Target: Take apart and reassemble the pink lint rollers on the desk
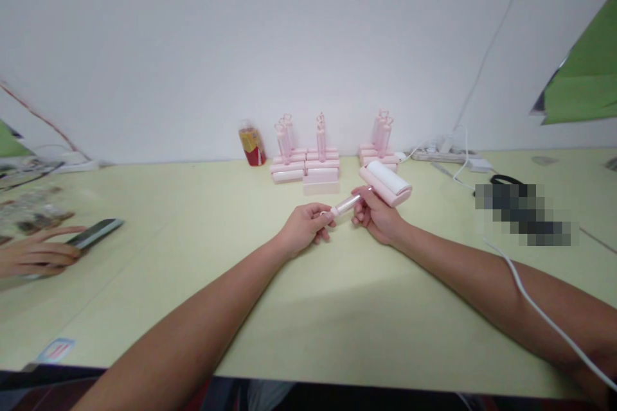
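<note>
Between my two hands is a lint roller (387,183) with a pink cover, a white roll and a clear handle. My left hand (308,226) pinches the loop end of the handle. Near the roller head, my right hand (378,217) has its fingers closed around the other end of the handle. The roller is tilted, its head up to the right. Behind it, several more pink lint rollers (321,141) stand handle-up in groups by the wall. A pale pink clear cover (321,182) sits at the front of the middle ones.
A red and yellow bottle-like container (252,144) stands left of the rollers. At far left, another person's hand (41,252) touches a phone (96,234). A power strip (436,153) lies by the wall; a white cable (525,292) crosses over my right forearm.
</note>
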Demonstrator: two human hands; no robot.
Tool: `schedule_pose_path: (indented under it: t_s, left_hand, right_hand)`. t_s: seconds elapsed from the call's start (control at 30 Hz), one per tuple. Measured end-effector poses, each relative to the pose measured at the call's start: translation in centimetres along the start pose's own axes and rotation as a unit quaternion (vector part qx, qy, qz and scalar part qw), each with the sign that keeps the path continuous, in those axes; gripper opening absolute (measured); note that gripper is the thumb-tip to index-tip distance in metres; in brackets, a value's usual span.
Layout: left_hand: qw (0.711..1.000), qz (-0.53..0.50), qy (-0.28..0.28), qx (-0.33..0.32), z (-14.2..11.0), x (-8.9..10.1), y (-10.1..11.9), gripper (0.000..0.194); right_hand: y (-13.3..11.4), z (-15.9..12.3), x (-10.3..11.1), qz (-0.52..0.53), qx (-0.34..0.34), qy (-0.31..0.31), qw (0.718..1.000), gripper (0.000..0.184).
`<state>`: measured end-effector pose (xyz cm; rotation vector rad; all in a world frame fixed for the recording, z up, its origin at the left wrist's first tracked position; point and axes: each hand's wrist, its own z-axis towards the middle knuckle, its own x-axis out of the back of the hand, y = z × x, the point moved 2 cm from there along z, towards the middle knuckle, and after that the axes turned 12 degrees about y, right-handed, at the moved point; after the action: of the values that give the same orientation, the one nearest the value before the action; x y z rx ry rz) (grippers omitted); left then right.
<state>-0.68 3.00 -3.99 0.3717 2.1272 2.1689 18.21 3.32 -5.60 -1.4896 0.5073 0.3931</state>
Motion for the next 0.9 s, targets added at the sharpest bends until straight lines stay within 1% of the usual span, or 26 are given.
schedule_pose_path:
  t_s: [0.1, 0.2, 0.27, 0.33, 0.4, 0.5, 0.7, 0.8, 0.9]
  left_hand:
    - [0.999, 0.041, -0.021, -0.007, -0.7, -0.5, 0.4, 0.037]
    - [0.996, 0.071, -0.043, -0.020, -1.4, -1.0, 0.9, 0.040]
    - [0.994, 0.077, -0.061, -0.037, -1.7, -1.2, 1.0, 0.040]
    - [0.992, 0.080, -0.075, -0.057, -1.9, -1.3, 1.1, 0.040]
    - [0.990, 0.086, -0.084, -0.073, -2.1, -1.3, 1.0, 0.039]
    - [0.983, 0.117, -0.098, -0.098, -2.4, -1.2, 1.1, 0.040]
    - [0.953, 0.225, -0.105, -0.171, -3.1, -0.7, 2.3, 0.040]
    - [0.945, 0.247, -0.098, -0.192, -3.2, -0.5, 2.6, 0.041]
    - [0.945, 0.246, -0.089, -0.198, -3.1, -0.6, 2.3, 0.040]
  right_hand:
    - [0.1, -0.5, -0.2, -0.029, -0.019, -0.034, 0.999, 0.034]
    - [0.4, -0.9, -0.3, -0.079, 0.001, -0.067, 0.995, 0.035]
    - [0.5, -1.0, -0.3, -0.121, 0.030, -0.060, 0.990, 0.038]
    - [0.6, -1.1, -0.3, -0.151, 0.044, -0.048, 0.986, 0.042]
    - [0.6, -1.2, -0.3, -0.160, 0.039, -0.047, 0.985, 0.043]
    - [0.3, -1.4, -0.4, -0.164, 0.029, -0.057, 0.984, 0.041]
    - [0.1, -1.7, -0.5, -0.193, 0.021, -0.086, 0.977, 0.037]
    - [0.3, -1.9, -0.6, -0.202, 0.022, -0.094, 0.975, 0.038]
    - [0.5, -2.1, -0.7, -0.207, 0.031, -0.088, 0.974, 0.038]
